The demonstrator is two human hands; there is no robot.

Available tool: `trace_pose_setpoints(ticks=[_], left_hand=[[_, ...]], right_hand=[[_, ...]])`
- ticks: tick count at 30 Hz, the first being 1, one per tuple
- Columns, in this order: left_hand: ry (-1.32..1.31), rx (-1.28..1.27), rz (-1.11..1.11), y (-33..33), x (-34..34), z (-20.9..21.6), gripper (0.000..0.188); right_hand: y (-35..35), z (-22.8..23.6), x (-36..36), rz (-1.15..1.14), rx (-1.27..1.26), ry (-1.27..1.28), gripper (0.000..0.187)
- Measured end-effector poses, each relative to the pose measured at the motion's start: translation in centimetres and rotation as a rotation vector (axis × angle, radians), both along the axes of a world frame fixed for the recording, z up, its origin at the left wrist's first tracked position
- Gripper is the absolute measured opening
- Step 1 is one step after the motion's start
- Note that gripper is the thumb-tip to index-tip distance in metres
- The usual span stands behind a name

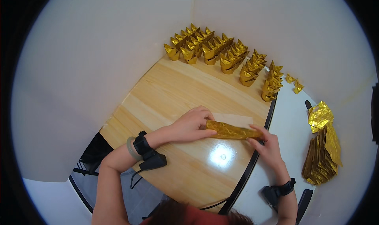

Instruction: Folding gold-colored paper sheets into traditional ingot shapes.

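Observation:
Between my two hands, a little above the wooden table, is a sheet of gold foil paper (233, 130) with a folded gold band along its near side and a pale back (237, 117) showing beyond it. My left hand (196, 124) pinches the sheet's left end, thumb on the near side and fingers behind. At the right end, my right hand (266, 142) grips the band between thumb and fingers. Rows of folded gold paper ingots (233, 57) stand along the table's far edge. Both wrists carry black strapped devices.
The wooden table (158, 95) has a black edge on its right, beside a white surface (290, 126). A fanned stack of gold foil sheets (321, 158) lies there, with a crumpled gold piece (320, 115) above it. Two small gold ingots (298, 86) sit farther back. White walls enclose the far side.

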State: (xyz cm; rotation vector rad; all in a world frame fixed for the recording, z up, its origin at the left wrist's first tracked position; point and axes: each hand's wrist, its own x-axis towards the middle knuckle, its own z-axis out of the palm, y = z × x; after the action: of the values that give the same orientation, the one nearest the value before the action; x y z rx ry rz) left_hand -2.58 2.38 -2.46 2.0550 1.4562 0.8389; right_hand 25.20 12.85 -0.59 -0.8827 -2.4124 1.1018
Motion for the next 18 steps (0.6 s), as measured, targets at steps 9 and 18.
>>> trace_pose_setpoints(ticks=[9, 18], left_hand=[[0.113, 0.227, 0.443, -0.4, 2.6, 0.8, 0.061], [0.511, 0.057, -0.245, -1.2, 3.1, -0.5, 0.073]], right_hand=[[0.2, -0.6, -2.8, -0.226, 0.025, 0.014, 0.066], [-0.9, -0.4, -3.6, -0.012, 0.605, -0.184, 0.081]])
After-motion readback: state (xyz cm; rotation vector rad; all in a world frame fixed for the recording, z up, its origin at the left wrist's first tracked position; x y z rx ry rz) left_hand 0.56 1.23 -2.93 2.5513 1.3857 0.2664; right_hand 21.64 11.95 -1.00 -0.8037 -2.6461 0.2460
